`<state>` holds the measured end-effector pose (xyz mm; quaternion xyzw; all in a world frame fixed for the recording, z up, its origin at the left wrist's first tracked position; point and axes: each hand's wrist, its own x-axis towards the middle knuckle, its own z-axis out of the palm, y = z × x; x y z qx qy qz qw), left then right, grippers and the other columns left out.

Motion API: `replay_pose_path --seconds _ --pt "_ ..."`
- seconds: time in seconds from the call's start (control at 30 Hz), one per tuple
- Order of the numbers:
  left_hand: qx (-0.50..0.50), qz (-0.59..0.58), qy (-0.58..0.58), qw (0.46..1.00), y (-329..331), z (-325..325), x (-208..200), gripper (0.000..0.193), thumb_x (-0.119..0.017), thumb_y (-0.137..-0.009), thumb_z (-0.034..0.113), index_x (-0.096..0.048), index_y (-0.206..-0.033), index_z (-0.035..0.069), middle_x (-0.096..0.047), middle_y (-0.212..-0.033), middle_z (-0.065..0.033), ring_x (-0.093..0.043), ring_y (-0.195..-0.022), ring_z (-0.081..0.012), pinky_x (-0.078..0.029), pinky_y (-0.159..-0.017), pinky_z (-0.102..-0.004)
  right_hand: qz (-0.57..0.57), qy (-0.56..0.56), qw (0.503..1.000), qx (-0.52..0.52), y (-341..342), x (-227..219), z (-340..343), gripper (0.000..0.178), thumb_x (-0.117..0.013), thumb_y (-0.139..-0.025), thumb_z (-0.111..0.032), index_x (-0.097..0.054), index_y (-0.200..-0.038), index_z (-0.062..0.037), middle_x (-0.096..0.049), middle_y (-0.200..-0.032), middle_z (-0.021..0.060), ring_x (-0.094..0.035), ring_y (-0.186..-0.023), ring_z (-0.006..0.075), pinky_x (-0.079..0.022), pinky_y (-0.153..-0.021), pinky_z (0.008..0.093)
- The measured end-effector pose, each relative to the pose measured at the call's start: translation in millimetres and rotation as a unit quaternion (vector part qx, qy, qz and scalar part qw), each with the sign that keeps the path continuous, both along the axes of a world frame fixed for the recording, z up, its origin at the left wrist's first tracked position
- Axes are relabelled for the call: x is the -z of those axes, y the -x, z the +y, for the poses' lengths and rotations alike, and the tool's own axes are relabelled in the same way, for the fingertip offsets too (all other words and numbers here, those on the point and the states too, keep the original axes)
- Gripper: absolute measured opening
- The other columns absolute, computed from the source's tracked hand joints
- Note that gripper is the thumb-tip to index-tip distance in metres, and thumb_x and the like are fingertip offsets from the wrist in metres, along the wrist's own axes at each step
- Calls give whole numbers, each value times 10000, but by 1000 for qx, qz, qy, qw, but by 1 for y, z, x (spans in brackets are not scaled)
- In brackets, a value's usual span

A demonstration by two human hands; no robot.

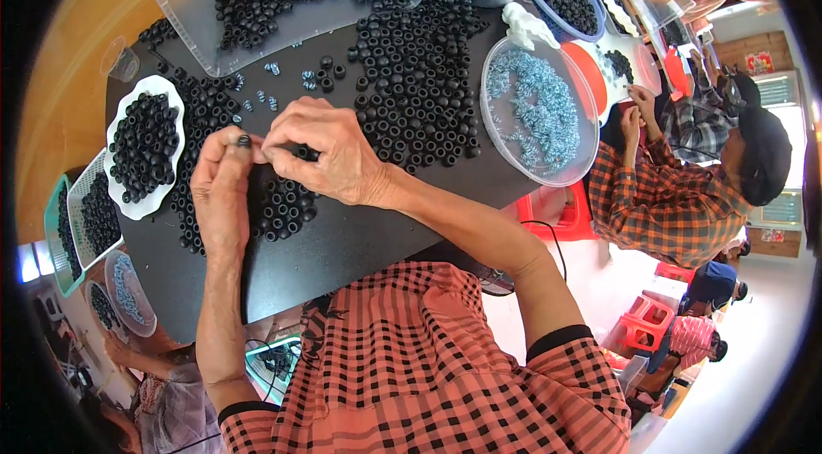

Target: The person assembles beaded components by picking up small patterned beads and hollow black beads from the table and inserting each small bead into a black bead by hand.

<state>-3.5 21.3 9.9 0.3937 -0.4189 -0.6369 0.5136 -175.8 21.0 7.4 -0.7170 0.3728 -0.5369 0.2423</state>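
My left hand [224, 184] is closed, finger and thumb pinching a small black ringed bead [245, 142] at the tips. My right hand [330, 150] meets it, thumb and forefinger pinched together close to that bead. A small black piece [302, 151] shows within its curled fingers; its kind is hard to make out. Below my hands lies a cluster of round black beads with holes [282, 210]. Small blue coil springs [260, 97] lie loose just beyond. A wide mass of black beads [419, 82] spreads right of my hands.
A white scalloped dish [175, 124] of black beads stands left. At the back a large clear bin [193, 35] lies tipped, spilling beads. A round clear tub [591, 124] of blue springs sits at the right edge. Other people work right [676, 197] and lower left.
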Motion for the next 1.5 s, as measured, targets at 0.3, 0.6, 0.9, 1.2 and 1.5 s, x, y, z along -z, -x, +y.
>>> replay_pose_path --seconds 0.3,0.6,0.9,1.2,1.5 --pt "31 29 -13 999 -6 -2 1 153 -506 -895 52 -569 -1030 18 -613 -883 -78 -575 -872 -139 -439 -868 -288 73 54 993 -71 -1 4 3 142 -743 -727 -120 -610 -696 -80 -583 -672 8 -585 -679 171 -401 -656 319" --pt "37 34 -6 999 -3 -2 2 128 -514 -898 58 -579 -1004 23 -611 -845 -65 -573 -878 -144 -440 -866 -292 131 58 986 -82 -1 8 5 161 -747 -720 -159 -607 -698 -83 -557 -683 7 -568 -666 170 -397 -664 331" --pt "14 28 12 999 -13 -12 7 163 -512 -894 45 -577 -1041 21 -614 -857 -80 -574 -885 -156 -430 -892 -306 122 104 984 -82 -2 0 9 184 -754 -710 -148 -585 -685 -79 -513 -656 8 -536 -626 179 -393 -664 328" --pt "22 13 22 999 -8 -8 7 142 -481 -906 23 -563 -1022 16 -597 -912 -70 -562 -861 -122 -426 -879 -274 76 83 991 68 9 -24 -23 74 -667 -773 -108 -619 -752 -56 -599 -720 65 -591 -640 226 -432 -612 331" --pt "20 13 10 1000 -5 -5 7 147 -490 -914 33 -586 -1024 40 -624 -900 -70 -570 -803 -107 -437 -815 -241 367 29 893 258 91 -10 -133 286 -608 -795 -210 -618 -1068 -126 -551 -1099 81 -499 -1007 313 -426 -839 452"
